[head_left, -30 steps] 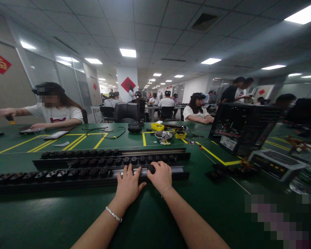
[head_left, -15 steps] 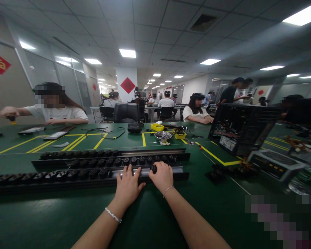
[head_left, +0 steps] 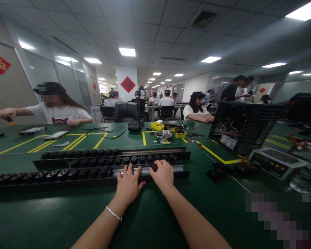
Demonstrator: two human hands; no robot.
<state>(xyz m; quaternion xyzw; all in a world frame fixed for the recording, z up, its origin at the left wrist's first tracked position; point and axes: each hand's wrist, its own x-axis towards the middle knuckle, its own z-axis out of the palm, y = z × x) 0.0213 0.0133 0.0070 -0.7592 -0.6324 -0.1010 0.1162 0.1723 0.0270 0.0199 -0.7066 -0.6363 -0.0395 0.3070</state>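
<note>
At left, a co-worker (head_left: 58,114) sits across the surface (head_left: 54,218), one hand now nearer the middle than a second ago; no bearing on the rails is noted. The near rail (head_left: 93,182) runs in from the left edge, carrying a row (head_left: 57,175) of round black parts that stops short of the left hand (head_left: 129,181). That hand lies palm down, fingers spread, at the rail's bare stretch, gripping nothing; position unchanged. Just beside it, the right hand (head_left: 163,174) is closed, thumb and fingers, on a black piece (head_left: 154,167) at the same stretch, apart from the row. Both are slightly further right than a second ago, which suggests handling along the rail, the left hand probably steadying it. Further right stands a PC case (head_left: 248,126). Limits of inspection: the near rail's left end is cut off; the left hand's contact is unconfirmed; the right hand covers most of the piece, so whether it is seated or held above the rail cannot be told; the bottle (head_left: 308,178) at far right is blurred.
</note>
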